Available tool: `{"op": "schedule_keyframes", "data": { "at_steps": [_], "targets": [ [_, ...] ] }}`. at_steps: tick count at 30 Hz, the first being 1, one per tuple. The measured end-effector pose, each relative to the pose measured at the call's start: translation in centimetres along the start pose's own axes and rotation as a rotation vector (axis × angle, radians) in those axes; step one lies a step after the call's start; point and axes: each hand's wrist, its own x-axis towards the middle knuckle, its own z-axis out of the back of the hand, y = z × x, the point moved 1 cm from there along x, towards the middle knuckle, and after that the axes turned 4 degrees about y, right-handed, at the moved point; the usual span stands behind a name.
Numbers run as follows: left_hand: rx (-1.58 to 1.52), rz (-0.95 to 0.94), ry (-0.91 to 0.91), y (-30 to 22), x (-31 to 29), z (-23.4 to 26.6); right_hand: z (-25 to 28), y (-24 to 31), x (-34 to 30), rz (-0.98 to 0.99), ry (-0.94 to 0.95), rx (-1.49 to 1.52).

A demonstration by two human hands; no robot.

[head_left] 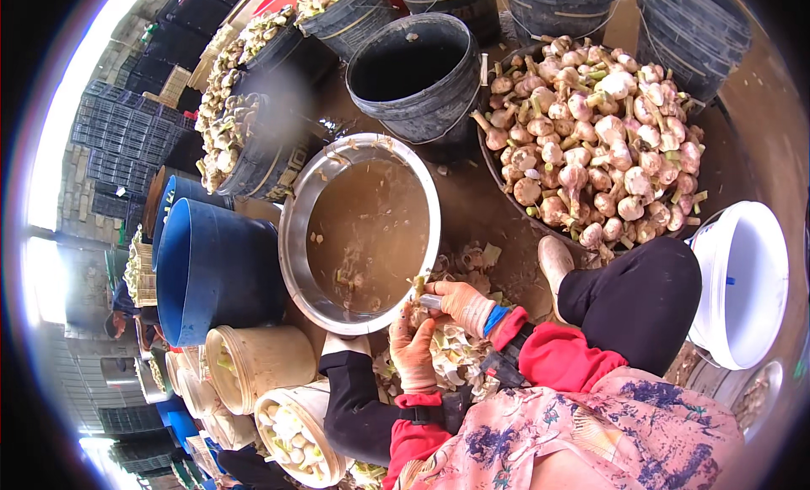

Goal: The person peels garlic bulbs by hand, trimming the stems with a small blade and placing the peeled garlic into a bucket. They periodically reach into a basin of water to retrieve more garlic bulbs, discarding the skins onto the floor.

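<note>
My left hand (413, 357), in an orange glove, is closed around a garlic bulb (417, 309) whose green stem end points up. My fingers hide most of the bulb. My right hand (464, 304), also gloved, grips a small knife (431, 302), its metal blade against the garlic. Both hands meet at the near rim of a wide metal basin (291, 237) of brown water with bits of peel floating in it. Beneath my hands lies a heap of pale garlic peelings (456, 355).
A large heap of unpeeled garlic (599, 144) fills a wide dark tub at the right. Black buckets (413, 98) stand beyond the basin. Left of it are a blue barrel (219, 271) and a pail of peeled garlic (295, 439). A white bucket (717, 288) stands by my right knee.
</note>
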Motion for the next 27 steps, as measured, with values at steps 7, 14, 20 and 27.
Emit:
{"op": "schedule_keyframes", "data": {
  "at_steps": [7,14,20,27],
  "targets": [
    [-0.189,0.080,-0.037,-0.1,-0.4,-0.8,0.2,-0.6,0.4,0.114,0.001,-0.095],
    [-0.511,0.610,-0.112,-1.2,2.6,0.0,-0.5,0.0,-0.3,0.203,-0.001,0.087],
    [-0.101,0.022,-0.077,1.8,1.0,0.1,0.4,-1.3,0.9,0.097,-0.075,0.151],
    [-0.537,0.284,0.176,0.3,1.1,0.9,1.2,-0.5,0.6,-0.025,0.143,-0.178]
  ]
}}
